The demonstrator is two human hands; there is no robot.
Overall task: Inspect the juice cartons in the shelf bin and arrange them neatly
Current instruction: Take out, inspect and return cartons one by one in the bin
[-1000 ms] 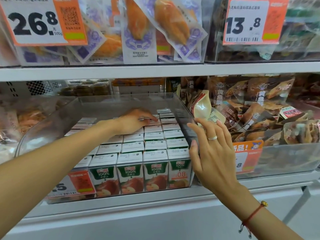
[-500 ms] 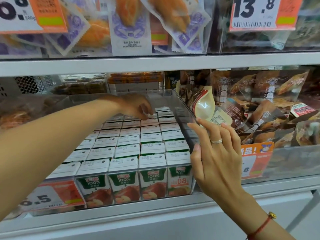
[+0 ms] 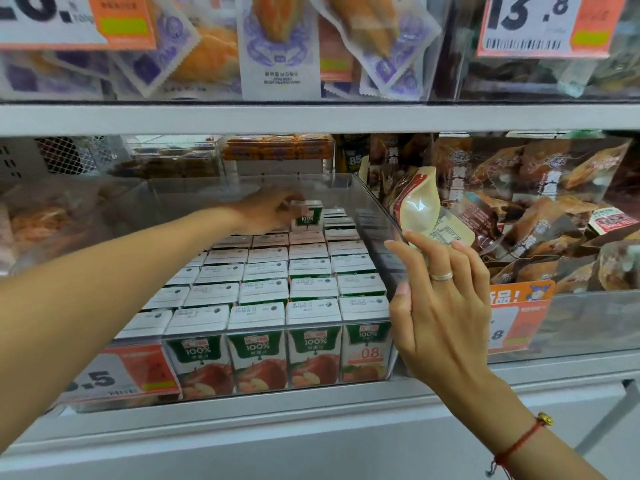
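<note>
A clear plastic shelf bin (image 3: 375, 216) holds several rows of small green-and-white apple juice cartons (image 3: 265, 292) standing upright, packed side by side. My left hand (image 3: 266, 213) reaches to the back of the bin and grips one carton (image 3: 308, 216), lifted above the rows so its green front shows. My right hand (image 3: 440, 299) rests with straight fingers against the bin's right front corner and side wall; it wears a ring.
To the right, a bin of brown snack pouches (image 3: 519, 216) with one pale pouch (image 3: 417, 206) leaning over the juice bin's wall. An upper shelf edge (image 3: 311, 117) hangs low above. Orange price tags (image 3: 117, 372) cover the bin's front left.
My left hand has reached further back and lifted one carton out of the rear row. My right hand has stayed on the bin's right corner. The view has tilted down slightly.
</note>
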